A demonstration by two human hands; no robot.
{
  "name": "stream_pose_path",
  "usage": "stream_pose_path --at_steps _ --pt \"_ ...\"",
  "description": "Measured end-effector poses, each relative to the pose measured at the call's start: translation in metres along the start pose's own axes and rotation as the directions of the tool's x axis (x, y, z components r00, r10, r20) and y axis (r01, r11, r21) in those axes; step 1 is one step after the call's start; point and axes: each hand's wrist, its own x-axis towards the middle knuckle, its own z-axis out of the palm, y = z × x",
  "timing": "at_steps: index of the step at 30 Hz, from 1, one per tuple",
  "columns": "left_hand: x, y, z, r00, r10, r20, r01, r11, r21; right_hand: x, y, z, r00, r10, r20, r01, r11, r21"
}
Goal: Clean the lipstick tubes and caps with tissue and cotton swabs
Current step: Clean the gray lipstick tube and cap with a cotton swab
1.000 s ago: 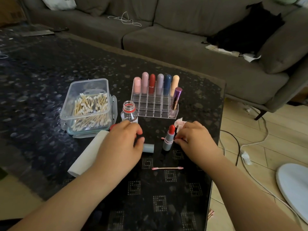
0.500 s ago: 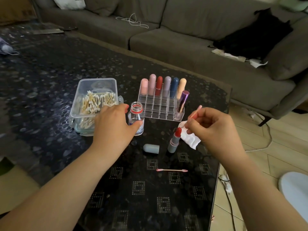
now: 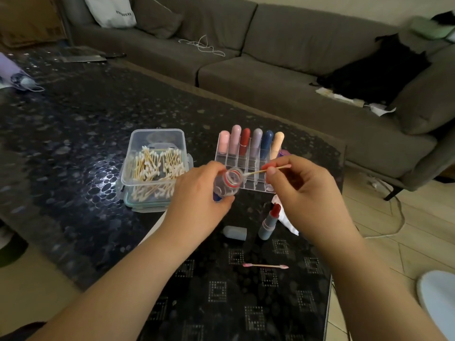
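While the left hand grips a small clear plastic bottle tilted mouth-rightward, the right hand pinches a wooden cotton swab lying nearly level, its white tip at the bottle's mouth. One uncapped red lipstick stands upright; six capped tubes fill a clear acrylic rack. Everything sits on a dark patterned glass table before a grey sofa.

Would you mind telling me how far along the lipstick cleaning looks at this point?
Early to midway, I'd judge. Done: one pink-stained swab lies used on the table, and the open lipstick stands beside its grey cap. In hand: the left hand tilts a small clear bottle while the right hand brings a fresh cotton swab to its mouth. Left: the capped tubes in the organizer.
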Motion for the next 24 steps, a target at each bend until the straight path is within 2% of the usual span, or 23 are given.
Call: stream_pose_path --at_steps 3,8,12,17,24 --pt "0.0 -0.001 -0.001 0.993 0.11 -0.033 -0.11 0.994 -0.01 0.002 0.0 0.003 0.996 -0.087 0.018 0.088 0.986 -0.14" --pt "-0.002 -0.001 0.003 0.969 0.244 -0.037 -0.242 0.969 0.039 0.004 0.008 0.003 0.985 -0.153 0.082 0.169 0.954 -0.248" --pt "-0.002 0.001 0.006 0.963 0.265 -0.051 -0.26 0.962 0.089 0.007 0.013 -0.001 0.973 -0.224 0.061 0.232 0.931 -0.282" --pt "-0.002 0.004 0.006 0.963 0.26 -0.063 -0.254 0.963 0.094 0.006 0.016 -0.008 0.957 -0.275 0.097 0.291 0.914 -0.282" --pt "-0.004 0.003 0.009 0.936 0.343 -0.081 -0.326 0.929 0.174 0.004 0.022 -0.009 0.925 -0.358 0.125 0.378 0.849 -0.368"
